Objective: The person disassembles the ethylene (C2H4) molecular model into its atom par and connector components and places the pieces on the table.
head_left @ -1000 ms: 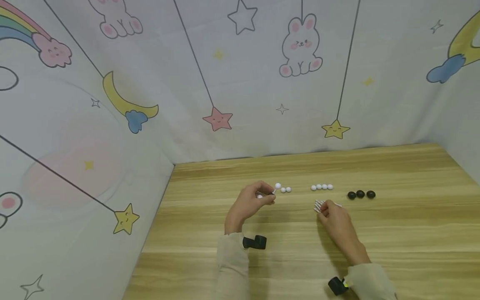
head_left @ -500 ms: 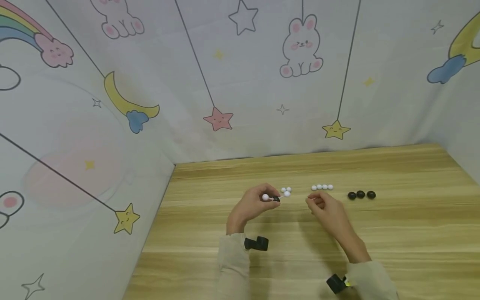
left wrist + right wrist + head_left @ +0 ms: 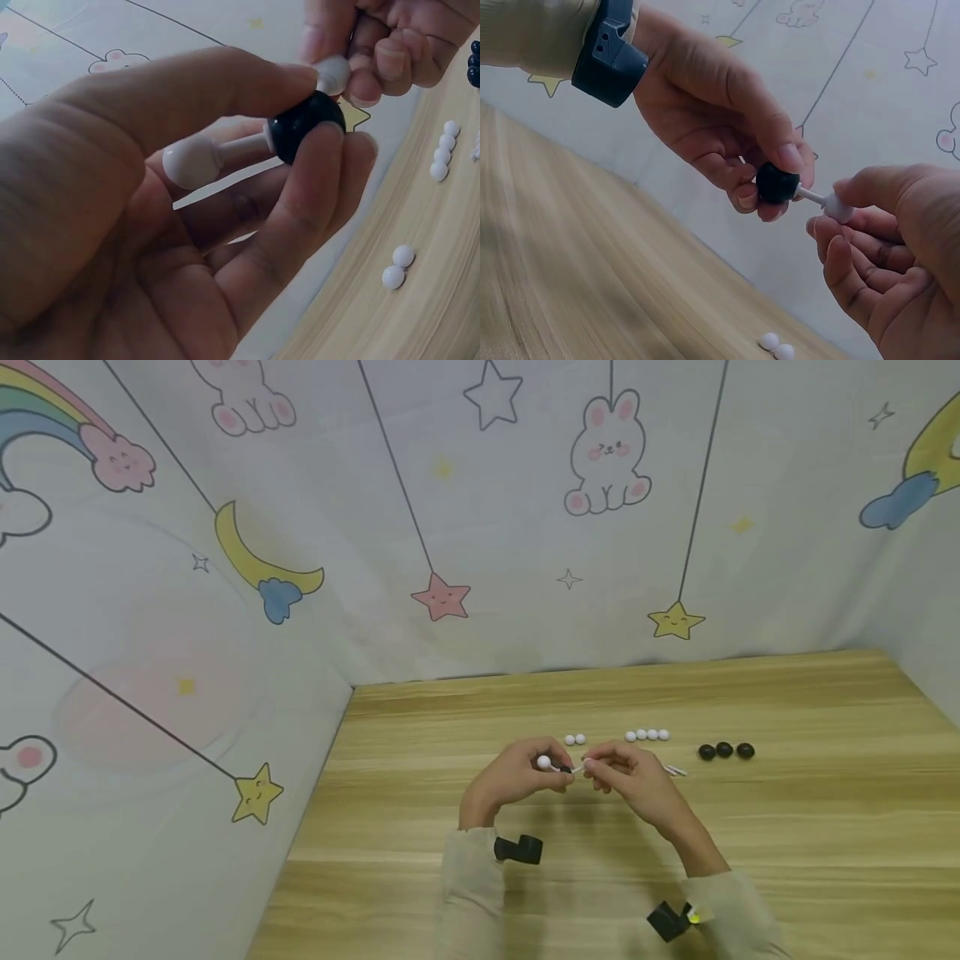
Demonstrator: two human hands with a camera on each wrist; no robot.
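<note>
In the head view my left hand (image 3: 513, 778) pinches a glossy black ball (image 3: 304, 127) between thumb and fingertips. From it a short white stick (image 3: 246, 145) leads to a white ball (image 3: 191, 161) hanging over the left palm. My right hand (image 3: 637, 781) pinches a second white ball (image 3: 838, 208) by thumb and fingertips. A white rod (image 3: 810, 196) joins that ball to the black one. Together they look like a ball-and-stick model, held above the table. The left fingers partly cover the black ball.
On the wooden table (image 3: 420, 877) lie two white balls (image 3: 575, 739), a row of several white balls (image 3: 647, 735) and three black balls (image 3: 724, 750). White sticks (image 3: 676, 770) lie behind the right hand, partly hidden. A patterned curtain (image 3: 510, 527) encloses the back and left.
My right hand has left the sticks and moved left to the model, where it now pinches one white ball. My left hand has shifted slightly right and turned the model.
</note>
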